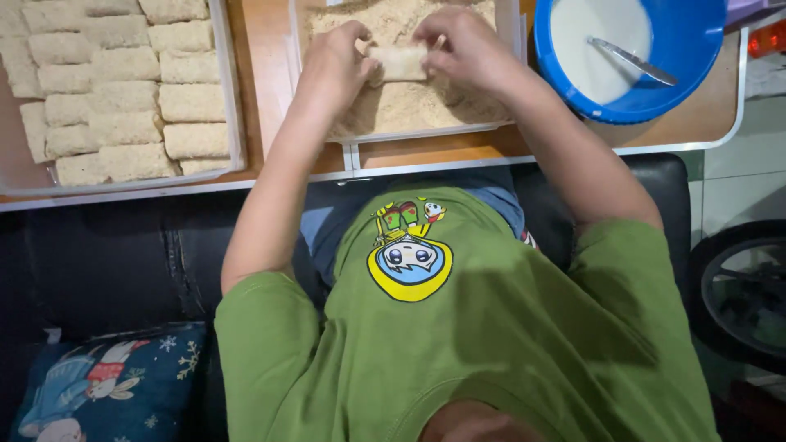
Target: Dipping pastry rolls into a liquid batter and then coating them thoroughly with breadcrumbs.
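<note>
Pale cylindrical roll [399, 63], pinched at its ends by left hand [336, 61] and right hand [468, 51], lies over crumbs in the clear tray [426, 135], blue bowl [647, 102] at three o'clock.

I see one pale, unbreaded roll [399, 62], short cylinder, lying crosswise on the breadcrumbs [393, 110] in the clear tray [352, 147]. Both ends are pinched between fingers, the middle exposed. Crumbs form a tan, uneven layer under it, at the tray's far half.
</note>
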